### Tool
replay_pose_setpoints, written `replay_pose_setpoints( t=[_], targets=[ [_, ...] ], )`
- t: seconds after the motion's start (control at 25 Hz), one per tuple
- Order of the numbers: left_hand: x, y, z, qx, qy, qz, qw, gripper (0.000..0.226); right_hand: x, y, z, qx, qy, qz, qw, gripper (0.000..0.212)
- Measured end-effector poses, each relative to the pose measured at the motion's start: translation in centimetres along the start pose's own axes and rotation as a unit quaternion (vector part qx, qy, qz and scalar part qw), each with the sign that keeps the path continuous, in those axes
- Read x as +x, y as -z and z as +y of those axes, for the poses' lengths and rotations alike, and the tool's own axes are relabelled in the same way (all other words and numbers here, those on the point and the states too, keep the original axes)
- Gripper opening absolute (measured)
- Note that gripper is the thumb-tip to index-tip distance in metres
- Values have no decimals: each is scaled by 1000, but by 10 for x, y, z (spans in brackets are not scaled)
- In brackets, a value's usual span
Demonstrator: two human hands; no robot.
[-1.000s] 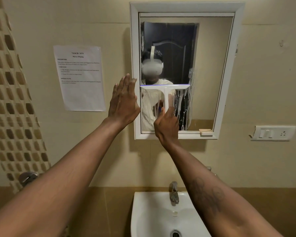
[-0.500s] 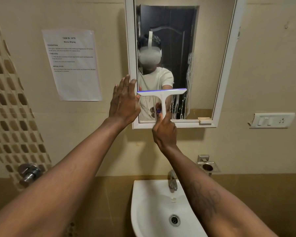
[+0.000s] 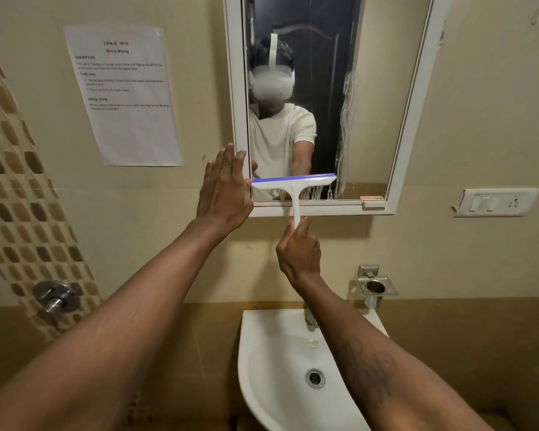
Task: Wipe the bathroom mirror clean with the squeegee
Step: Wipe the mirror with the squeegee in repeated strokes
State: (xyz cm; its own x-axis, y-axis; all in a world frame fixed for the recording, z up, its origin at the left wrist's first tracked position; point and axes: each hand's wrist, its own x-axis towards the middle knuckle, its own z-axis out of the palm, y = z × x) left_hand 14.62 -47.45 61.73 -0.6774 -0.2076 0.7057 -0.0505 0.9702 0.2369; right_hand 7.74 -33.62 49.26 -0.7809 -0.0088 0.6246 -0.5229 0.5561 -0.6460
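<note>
A white-framed mirror (image 3: 395, 126) hangs on the beige wall above the sink. A white squeegee (image 3: 293, 183) with a blue blade edge lies flat against the glass near the mirror's bottom edge, its handle pointing down over the frame. My right hand (image 3: 299, 250) grips the handle's lower end, below the frame. My left hand (image 3: 224, 188) is flat and spread against the mirror's left frame edge, beside the blade's left end. White foam streaks remain under the blade and down the glass to the right of it.
A white sink (image 3: 271, 368) with a tap sits directly below. A metal holder (image 3: 375, 286) is on the wall to the right, a switch plate (image 3: 495, 202) further right. A paper sheet (image 3: 122, 94) and a wall valve (image 3: 55, 297) are on the left.
My right hand has pulled the squeegee down the mirror from mid-height to near the bottom edge. The left hand has stayed on the frame. The view has tilted downward.
</note>
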Motion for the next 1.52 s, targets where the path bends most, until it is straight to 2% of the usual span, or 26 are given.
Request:
replay_pose_setpoints(
  t=[0.72, 1.28, 1.52],
  targets=[
    [-17, -16, -1, -16, -5, 1, 1000, 58, -36, -9, 12, -13, -55, -42, 998, 17],
    [-6, -4, 8, -4, -20, 28, 999, 56, -35, 28, 14, 38, -26, 20, 999, 21],
    [10, 9, 30, -23, -31, 32, 999, 60, -14, 50, 19, 52, -44, 35, 997, 23]
  ],
)
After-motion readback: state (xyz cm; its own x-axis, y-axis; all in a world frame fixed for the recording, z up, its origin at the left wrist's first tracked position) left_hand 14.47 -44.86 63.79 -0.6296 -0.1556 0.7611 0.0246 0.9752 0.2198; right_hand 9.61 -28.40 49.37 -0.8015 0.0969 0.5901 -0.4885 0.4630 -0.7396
